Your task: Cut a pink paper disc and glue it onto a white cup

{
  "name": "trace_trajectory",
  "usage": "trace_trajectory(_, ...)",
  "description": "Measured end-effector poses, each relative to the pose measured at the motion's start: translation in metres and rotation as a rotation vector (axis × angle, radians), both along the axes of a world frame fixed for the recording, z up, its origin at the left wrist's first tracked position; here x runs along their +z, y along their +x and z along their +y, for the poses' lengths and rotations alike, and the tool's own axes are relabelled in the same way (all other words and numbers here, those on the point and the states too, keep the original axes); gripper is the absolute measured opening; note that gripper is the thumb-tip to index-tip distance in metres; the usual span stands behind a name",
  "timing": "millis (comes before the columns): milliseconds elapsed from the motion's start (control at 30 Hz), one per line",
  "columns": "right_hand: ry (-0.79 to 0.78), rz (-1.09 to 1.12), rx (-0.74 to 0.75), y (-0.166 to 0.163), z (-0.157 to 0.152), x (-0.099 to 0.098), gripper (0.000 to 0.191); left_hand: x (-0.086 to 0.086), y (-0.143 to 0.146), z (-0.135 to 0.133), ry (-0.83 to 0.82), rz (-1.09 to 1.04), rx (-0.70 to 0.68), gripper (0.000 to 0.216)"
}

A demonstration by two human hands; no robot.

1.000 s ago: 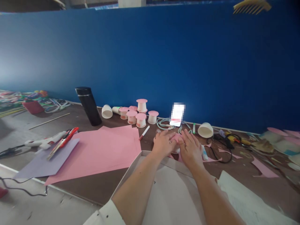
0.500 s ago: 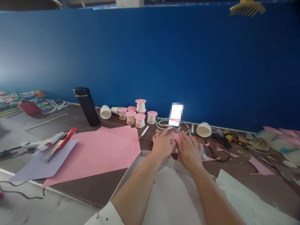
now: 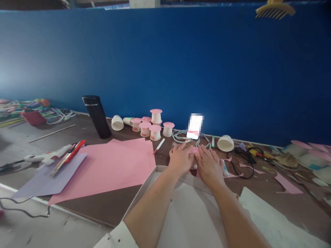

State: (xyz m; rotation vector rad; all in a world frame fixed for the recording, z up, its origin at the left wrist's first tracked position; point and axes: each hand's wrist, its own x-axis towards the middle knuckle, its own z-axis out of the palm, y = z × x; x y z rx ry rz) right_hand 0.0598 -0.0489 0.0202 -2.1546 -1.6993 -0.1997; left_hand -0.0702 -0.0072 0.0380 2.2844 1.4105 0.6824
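Note:
Between my hands is a white paper cup (image 3: 194, 166) with a piece of pink paper (image 3: 194, 150) on top, both mostly covered. My left hand (image 3: 181, 159) presses on it from the left, fingers bent over the paper. From the right, my right hand (image 3: 209, 166) does the same, its fingers pointing forward and its thumb close to the left thumb. Close behind them stand a lit phone (image 3: 194, 125) and a coiled pale cable (image 3: 178, 136). A white marker with a red end (image 3: 159, 146) lies left of my left hand. An open white box (image 3: 191, 210) sits under my forearms.
Several cups topped with pink discs (image 3: 155, 132) stand by the blue wall (image 3: 165, 69). Leftward are a black flask (image 3: 97, 117), pink sheets (image 3: 113, 165), a red cutter (image 3: 68, 156) and a glue gun (image 3: 49, 156). At right lie an empty cup (image 3: 225, 143), black cable and pink scraps (image 3: 287, 182).
The whole view has shifted slightly. Both hands stay over the cup and pink paper, with no clear change of grip.

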Motion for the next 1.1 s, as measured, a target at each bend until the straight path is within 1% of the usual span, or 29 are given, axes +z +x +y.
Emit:
trace_trajectory(233,0.005,-0.015,-0.001,-0.0012,0.0001,-0.0003,0.057,-0.0040,0.0007,0.0036,-0.041,-0.057,0.017,0.046)
trace_trajectory(600,0.004,0.029,0.002,-0.0013,0.0014,-0.0018,0.057,-0.0046,0.0002,0.0043,-0.026,-0.084,0.019,0.043)
trace_trajectory(833,0.002,0.017,-0.009,-0.0003,0.0004,-0.0008,0.058,-0.0072,0.0035,0.0016,0.053,-0.060,0.030,0.043)
trace_trajectory(1100,-0.006,-0.013,-0.014,-0.0047,-0.0018,0.0024,0.058,-0.0099,0.0038,-0.0032,0.159,0.063,0.052,0.044)
